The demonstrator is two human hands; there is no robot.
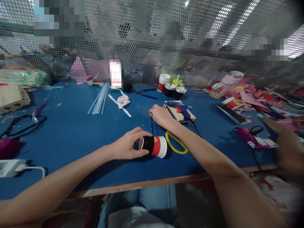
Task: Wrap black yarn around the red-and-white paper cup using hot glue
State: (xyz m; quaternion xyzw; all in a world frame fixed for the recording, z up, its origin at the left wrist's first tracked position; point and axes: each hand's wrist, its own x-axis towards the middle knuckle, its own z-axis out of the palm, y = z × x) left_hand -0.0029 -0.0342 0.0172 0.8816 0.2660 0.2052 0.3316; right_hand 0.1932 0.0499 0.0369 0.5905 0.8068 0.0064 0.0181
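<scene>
A paper cup point(155, 146) lies on its side on the blue table point(71, 126); part of it is covered in black, the rest is red and white. My left hand point(128, 145) grips the cup's black end and holds it down. My right hand point(159, 114) is further back, pinched on a thin black strand point(152, 126) that runs down to the cup. Yellow-handled scissors point(176, 144) lie just right of the cup, partly under my right forearm.
A blue glue gun point(180, 107) rests on a stack of wooden sticks behind my right hand. Finished black cups point(174, 90), clear glue sticks point(99, 99) and ribbon sit further back. Another person's hand point(288, 148) is at the right edge. A mesh wall closes the far side.
</scene>
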